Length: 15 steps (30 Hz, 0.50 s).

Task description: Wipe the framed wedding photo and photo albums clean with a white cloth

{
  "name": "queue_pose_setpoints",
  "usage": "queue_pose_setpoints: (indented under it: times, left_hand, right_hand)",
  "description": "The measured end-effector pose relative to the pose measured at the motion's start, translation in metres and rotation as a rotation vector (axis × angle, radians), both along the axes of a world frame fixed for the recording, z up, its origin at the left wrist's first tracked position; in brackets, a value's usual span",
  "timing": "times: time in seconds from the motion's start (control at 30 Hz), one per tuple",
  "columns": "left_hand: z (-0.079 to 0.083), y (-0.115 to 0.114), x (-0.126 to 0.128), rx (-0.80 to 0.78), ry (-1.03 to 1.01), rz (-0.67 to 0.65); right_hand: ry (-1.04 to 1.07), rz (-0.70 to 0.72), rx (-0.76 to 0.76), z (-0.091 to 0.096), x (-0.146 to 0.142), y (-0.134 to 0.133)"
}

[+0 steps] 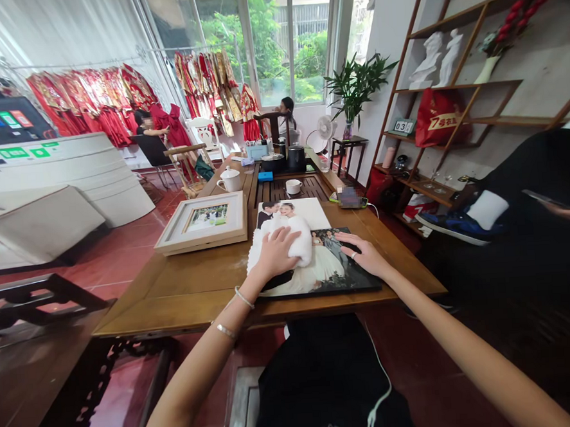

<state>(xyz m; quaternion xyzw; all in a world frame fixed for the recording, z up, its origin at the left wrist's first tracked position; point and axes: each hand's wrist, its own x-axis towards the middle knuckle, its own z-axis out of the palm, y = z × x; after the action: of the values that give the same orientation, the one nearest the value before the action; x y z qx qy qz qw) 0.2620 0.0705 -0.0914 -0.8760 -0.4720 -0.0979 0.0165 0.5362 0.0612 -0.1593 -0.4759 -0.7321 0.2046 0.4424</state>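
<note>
White cloth lies bunched at the centre of the frame, on top of a glossy wedding photo panel that rests flat on the wooden worktop. The left hand presses down on the cloth, palm down, fingers spread over and partly curled into the fabric; two bracelets show on that wrist and forearm.

Left of centre, a framed photo in a pale frame lies flat on the worktop, well apart from the panel. Just behind the cloth lies a second wedding print, its near edge under the cloth.

Right of the cloth, the right hand lies flat and open on the dark part of the panel, fingers extended, a ring on one finger, holding nothing.

Further back on the worktop stand a white lidded teapot, a white cup on a slatted tea tray, and a phone near the right edge.

At the far right of the frame another person's hand holds a dark phone.
</note>
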Motion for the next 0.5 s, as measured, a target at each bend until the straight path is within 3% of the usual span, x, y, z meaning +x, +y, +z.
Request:
queue_pose_setpoints:
  times: [0.3, 0.5]
  left_hand:
    - [0.001, -0.078, -0.023, -0.076, -0.026, -0.052]
    - [-0.009, -0.116, -0.016, -0.062, -0.061, -0.028]
  right_hand:
    - [-0.009, -0.006, -0.017, 0.002, 0.000, -0.001]
    - [-0.003, -0.006, -0.007, 0.001, -0.001, 0.000]
